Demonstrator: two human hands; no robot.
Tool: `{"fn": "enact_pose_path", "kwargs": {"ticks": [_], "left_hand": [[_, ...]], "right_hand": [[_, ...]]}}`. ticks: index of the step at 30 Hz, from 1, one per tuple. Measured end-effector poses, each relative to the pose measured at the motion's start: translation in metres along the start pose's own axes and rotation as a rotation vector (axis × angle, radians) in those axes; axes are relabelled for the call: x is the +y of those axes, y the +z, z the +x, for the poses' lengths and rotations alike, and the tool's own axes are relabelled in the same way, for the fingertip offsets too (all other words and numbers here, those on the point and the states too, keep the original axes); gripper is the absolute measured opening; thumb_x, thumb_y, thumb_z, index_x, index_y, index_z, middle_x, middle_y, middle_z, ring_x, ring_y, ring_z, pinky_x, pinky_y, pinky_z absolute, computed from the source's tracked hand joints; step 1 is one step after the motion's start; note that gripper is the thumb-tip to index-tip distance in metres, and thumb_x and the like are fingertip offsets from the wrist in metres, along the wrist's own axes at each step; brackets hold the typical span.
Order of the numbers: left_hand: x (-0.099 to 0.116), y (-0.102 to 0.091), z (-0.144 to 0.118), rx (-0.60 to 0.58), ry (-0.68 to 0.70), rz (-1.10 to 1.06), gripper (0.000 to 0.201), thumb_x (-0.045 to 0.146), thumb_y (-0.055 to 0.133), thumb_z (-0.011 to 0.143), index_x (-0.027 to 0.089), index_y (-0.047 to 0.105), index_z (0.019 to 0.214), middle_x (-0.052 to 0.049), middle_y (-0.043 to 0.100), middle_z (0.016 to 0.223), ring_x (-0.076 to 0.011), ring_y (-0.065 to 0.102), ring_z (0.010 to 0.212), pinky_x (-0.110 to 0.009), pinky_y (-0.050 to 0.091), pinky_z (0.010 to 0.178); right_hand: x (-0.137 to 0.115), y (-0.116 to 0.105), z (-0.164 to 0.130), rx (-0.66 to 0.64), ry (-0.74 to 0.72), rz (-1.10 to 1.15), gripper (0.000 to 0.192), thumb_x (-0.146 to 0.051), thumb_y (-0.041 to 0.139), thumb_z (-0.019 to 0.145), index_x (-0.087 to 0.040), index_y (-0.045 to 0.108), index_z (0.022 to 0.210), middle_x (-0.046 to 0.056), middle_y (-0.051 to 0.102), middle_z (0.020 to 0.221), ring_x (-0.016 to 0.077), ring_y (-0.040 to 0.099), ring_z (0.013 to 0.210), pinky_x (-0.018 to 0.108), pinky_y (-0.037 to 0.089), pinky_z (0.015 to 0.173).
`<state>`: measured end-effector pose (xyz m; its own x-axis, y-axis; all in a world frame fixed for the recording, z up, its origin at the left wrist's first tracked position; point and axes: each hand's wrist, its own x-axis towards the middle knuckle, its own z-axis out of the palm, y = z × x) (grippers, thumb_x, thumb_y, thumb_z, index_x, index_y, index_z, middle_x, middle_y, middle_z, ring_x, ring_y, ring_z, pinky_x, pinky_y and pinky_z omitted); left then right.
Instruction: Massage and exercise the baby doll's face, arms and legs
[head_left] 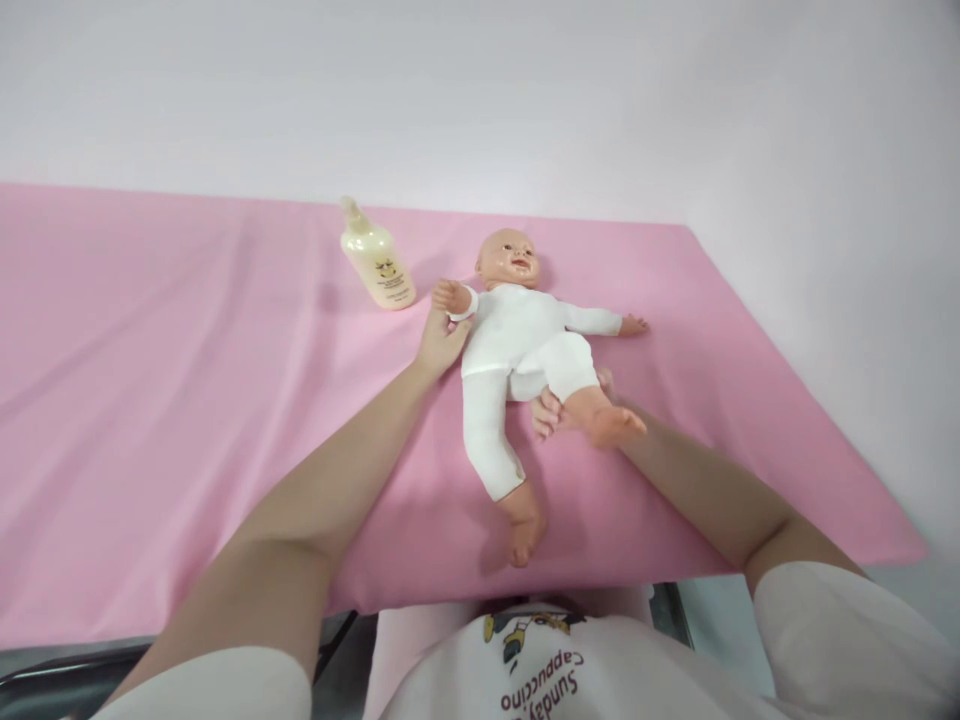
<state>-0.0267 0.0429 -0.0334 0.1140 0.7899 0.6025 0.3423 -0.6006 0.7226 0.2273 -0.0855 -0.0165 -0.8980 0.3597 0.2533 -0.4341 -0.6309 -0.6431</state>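
Note:
A baby doll (pixel 510 325) in a white suit lies on its back on the pink cloth, head away from me. My left hand (pixel 442 343) is at the doll's arm on the left side, thumb against the white sleeve; the doll's own hand covers most of my fingers. My right hand (pixel 551 408) reaches under the doll's bent leg on the right side, which is raised off the cloth. Curled fingertips show beside that leg, and the rest of the hand is behind it. The doll's other leg lies stretched toward me.
A pale yellow pump bottle (pixel 379 265) stands to the left of the doll's head. Pink cloth (pixel 187 400) with soft folds covers the table, whose near edge is in front of my body. A white wall (pixel 450 100) rises behind.

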Motion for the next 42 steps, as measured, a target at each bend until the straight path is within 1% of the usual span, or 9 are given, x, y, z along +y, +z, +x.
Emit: {"fn": "enact_pose_path", "kwargs": {"ticks": [3, 6, 11, 16, 22, 28, 32, 37, 42], "left_hand": [[0.014, -0.005, 0.0, -0.09, 0.142, 0.075, 0.06, 0.068, 0.059, 0.094, 0.021, 0.063, 0.131, -0.018, 0.068, 0.133, -0.0347, 0.062, 0.129, -0.058, 0.047, 0.118], [0.026, -0.01, 0.001, -0.197, 0.24, 0.165, 0.053, 0.058, 0.059, 0.096, 0.023, 0.064, 0.135, -0.017, 0.065, 0.14, -0.0352, 0.058, 0.134, -0.058, 0.043, 0.121], [0.03, -0.012, 0.003, -0.311, 0.34, 0.251, 0.044, 0.03, 0.055, 0.093, 0.025, 0.07, 0.134, -0.014, 0.062, 0.145, -0.0343, 0.054, 0.138, -0.059, 0.038, 0.123], [0.031, -0.01, 0.004, -0.345, 0.353, 0.293, 0.052, 0.019, 0.052, 0.086, 0.028, 0.072, 0.133, -0.012, 0.063, 0.145, -0.0325, 0.053, 0.138, -0.06, 0.038, 0.121], [0.035, -0.009, 0.003, -0.332, 0.343, 0.291, 0.045, 0.023, 0.051, 0.092, 0.028, 0.072, 0.131, -0.013, 0.064, 0.141, -0.0318, 0.054, 0.137, -0.059, 0.039, 0.12], [0.035, -0.01, 0.003, -0.33, 0.344, 0.292, 0.047, 0.021, 0.051, 0.091, 0.028, 0.071, 0.133, -0.012, 0.065, 0.141, -0.032, 0.055, 0.136, -0.059, 0.04, 0.12], [0.031, -0.009, 0.001, -0.261, 0.343, 0.233, 0.041, 0.032, 0.052, 0.097, 0.025, 0.067, 0.135, -0.014, 0.065, 0.141, -0.0333, 0.057, 0.136, -0.058, 0.041, 0.12], [0.012, -0.003, 0.001, -0.057, 0.151, 0.09, 0.043, 0.055, 0.052, 0.102, 0.019, 0.064, 0.122, -0.016, 0.071, 0.123, -0.0322, 0.067, 0.119, -0.055, 0.05, 0.113], [-0.007, 0.002, 0.003, 0.121, -0.1, -0.078, 0.042, 0.06, 0.056, 0.1, 0.023, 0.057, 0.119, -0.011, 0.072, 0.116, -0.0251, 0.07, 0.112, -0.045, 0.056, 0.107]], "right_hand": [[-0.007, 0.007, 0.0, 0.072, -0.073, -0.005, 0.057, -0.069, 0.083, 0.065, -0.02, 0.062, 0.083, 0.005, 0.064, 0.086, 0.0211, 0.063, 0.082, 0.042, 0.059, 0.088], [-0.014, 0.015, 0.0, 0.248, -0.094, 0.016, 0.053, -0.067, 0.079, 0.071, -0.019, 0.062, 0.086, 0.004, 0.062, 0.087, 0.0196, 0.059, 0.081, 0.039, 0.057, 0.085], [-0.018, 0.019, 0.003, 0.555, -0.105, 0.108, 0.05, -0.067, 0.057, 0.092, -0.018, 0.061, 0.086, 0.005, 0.06, 0.082, 0.0196, 0.054, 0.074, 0.04, 0.056, 0.076], [-0.017, 0.015, 0.005, 0.625, -0.103, 0.125, 0.055, -0.069, 0.049, 0.096, -0.016, 0.064, 0.088, 0.006, 0.062, 0.083, 0.0176, 0.052, 0.069, 0.036, 0.054, 0.07], [-0.016, 0.013, 0.005, 0.602, -0.109, 0.101, 0.056, -0.068, 0.05, 0.098, -0.015, 0.065, 0.088, 0.005, 0.064, 0.083, 0.0166, 0.052, 0.067, 0.034, 0.053, 0.068], [-0.017, 0.013, 0.005, 0.578, -0.093, 0.072, 0.056, -0.067, 0.049, 0.1, -0.015, 0.065, 0.088, 0.006, 0.065, 0.085, 0.0164, 0.053, 0.067, 0.034, 0.055, 0.069], [-0.016, 0.017, 0.004, 0.512, -0.081, 0.007, 0.054, -0.065, 0.056, 0.097, -0.013, 0.066, 0.089, 0.007, 0.066, 0.086, 0.0169, 0.058, 0.071, 0.034, 0.057, 0.074], [-0.011, 0.017, 0.0, 0.265, -0.064, -0.135, 0.056, -0.066, 0.077, 0.08, -0.013, 0.069, 0.096, 0.007, 0.07, 0.093, 0.0195, 0.063, 0.082, 0.037, 0.057, 0.083], [-0.001, 0.003, -0.003, 0.077, -0.003, -0.236, 0.066, -0.074, 0.079, 0.076, -0.012, 0.071, 0.099, 0.008, 0.07, 0.09, 0.0214, 0.066, 0.086, 0.036, 0.057, 0.084]]}}
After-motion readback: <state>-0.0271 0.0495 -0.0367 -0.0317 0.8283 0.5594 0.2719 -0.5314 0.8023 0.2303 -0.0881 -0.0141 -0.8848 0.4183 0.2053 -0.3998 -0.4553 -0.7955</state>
